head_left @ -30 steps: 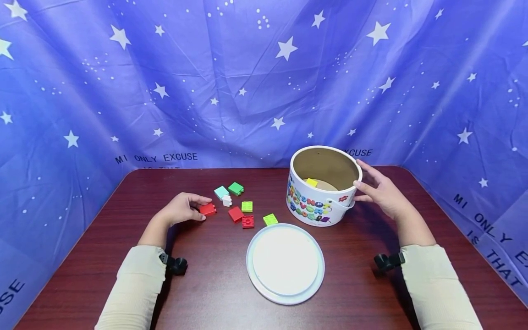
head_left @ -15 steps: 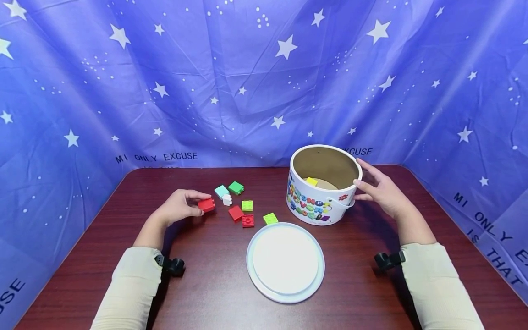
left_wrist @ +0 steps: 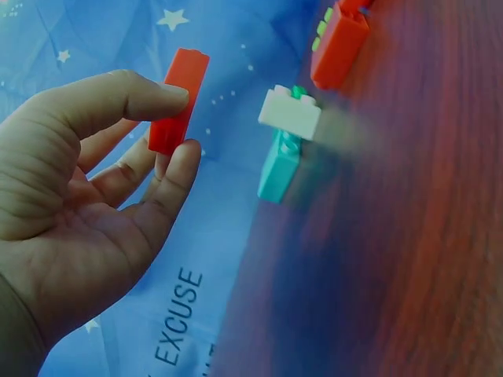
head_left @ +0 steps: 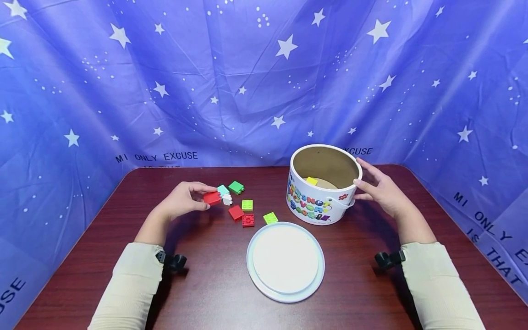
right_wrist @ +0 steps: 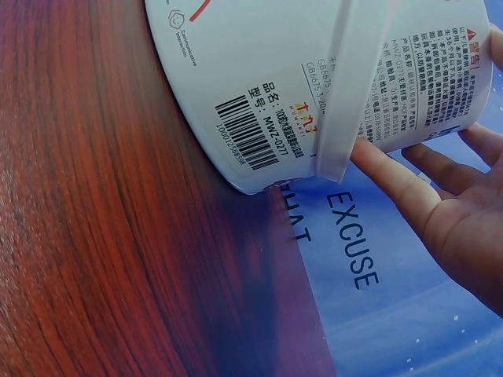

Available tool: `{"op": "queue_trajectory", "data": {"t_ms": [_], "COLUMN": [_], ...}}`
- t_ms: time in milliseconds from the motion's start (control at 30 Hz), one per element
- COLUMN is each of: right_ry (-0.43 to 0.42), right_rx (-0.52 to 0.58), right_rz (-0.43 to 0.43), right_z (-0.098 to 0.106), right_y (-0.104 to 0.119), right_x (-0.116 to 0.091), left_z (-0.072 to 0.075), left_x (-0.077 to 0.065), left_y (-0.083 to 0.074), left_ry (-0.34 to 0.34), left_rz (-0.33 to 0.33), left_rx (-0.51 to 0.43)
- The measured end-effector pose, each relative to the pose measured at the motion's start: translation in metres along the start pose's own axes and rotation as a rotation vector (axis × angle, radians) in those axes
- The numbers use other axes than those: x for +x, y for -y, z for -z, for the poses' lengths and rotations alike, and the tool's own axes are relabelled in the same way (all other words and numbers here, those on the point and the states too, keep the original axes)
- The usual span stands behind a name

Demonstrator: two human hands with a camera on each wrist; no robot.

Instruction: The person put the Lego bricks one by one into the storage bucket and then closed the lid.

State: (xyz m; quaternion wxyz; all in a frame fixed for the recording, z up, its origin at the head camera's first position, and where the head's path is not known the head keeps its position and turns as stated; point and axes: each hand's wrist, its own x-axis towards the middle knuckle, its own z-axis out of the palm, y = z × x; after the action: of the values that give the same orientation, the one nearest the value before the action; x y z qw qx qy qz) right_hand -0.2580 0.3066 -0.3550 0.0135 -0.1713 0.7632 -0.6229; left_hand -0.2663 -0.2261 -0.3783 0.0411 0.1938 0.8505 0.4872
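My left hand (head_left: 179, 200) pinches a red brick (head_left: 212, 198) between thumb and fingers, raised off the table. In the left wrist view this brick (left_wrist: 180, 102) stands apart from a white brick (left_wrist: 291, 114) and a teal brick (left_wrist: 279, 169). My right hand (head_left: 381, 191) rests its spread, fairly straight fingers against the rim and outer side of a white printed bucket (head_left: 307, 201). One finger (right_wrist: 393, 181) touches near the bucket's white handle (right_wrist: 352, 94) in the right wrist view. A yellow brick (head_left: 311, 181) lies inside the bucket.
Near the left hand lie a green brick (head_left: 236, 187), two red bricks, one a studless-looking red block (head_left: 236, 212), and two lime bricks, one a lime brick (head_left: 270, 218) by the round white lid (head_left: 285, 259). A starry blue curtain (head_left: 247, 68) surrounds the dark wooden table (head_left: 198, 284).
My left hand has raised the red brick from the table and carried it slightly away and to the right, close to the teal and white bricks. The right hand and bucket stay put.
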Motion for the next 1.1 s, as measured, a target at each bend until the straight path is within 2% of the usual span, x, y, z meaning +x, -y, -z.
{"op": "queue_trajectory", "data": {"t_ms": [400,700,933,1100], "right_ry": [0.0,-0.002,-0.004,-0.007], "right_rx": [-0.006,-0.003,0.003,0.002], "right_rz": [0.001,0.001,0.004,0.002], "right_z": [0.0,0.0,-0.001,-0.001], "right_y": [0.0,0.0,0.0,0.0], "right_x": [-0.001,-0.001,-0.001,-0.001], "left_z": [-0.009,-0.02,-0.028,-0.034], "left_x": [0.011,0.02,0.028,0.033], "left_y": [-0.028,-0.043,-0.056,-0.066], "left_ry": [0.039,0.078,0.099,0.115], "left_rz": [-0.089,-0.118,-0.185,-0.177], "left_rx": [-0.025,-0.056,-0.015,-0.003]}}
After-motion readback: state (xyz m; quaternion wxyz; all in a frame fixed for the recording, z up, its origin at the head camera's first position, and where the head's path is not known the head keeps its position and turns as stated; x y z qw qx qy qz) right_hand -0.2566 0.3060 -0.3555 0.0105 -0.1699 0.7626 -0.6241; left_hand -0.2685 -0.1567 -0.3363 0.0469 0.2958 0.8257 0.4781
